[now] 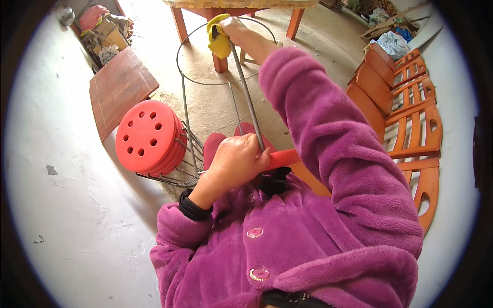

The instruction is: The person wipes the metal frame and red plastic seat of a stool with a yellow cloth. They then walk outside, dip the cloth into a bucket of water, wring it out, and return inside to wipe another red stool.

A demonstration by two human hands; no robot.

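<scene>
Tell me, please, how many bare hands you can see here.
2: the right hand holds a yellow cloth toward the picture's top; the left hand grips a metal rod below it. No others show.

The cloth [221, 46] at the top centre of the frame is bright yellow; the metal rod [250, 102] below it is dull grey. At the centre, a bar [281, 158] shows plain red. Left of centre, the stacked seats [141, 133] are red, patterned with a ring of round holes. The coat [221, 256] at the bottom is plain magenta-purple, its buttons [254, 232] pale-rimmed. The chairs [371, 87] at the right are orange-brown.
</scene>
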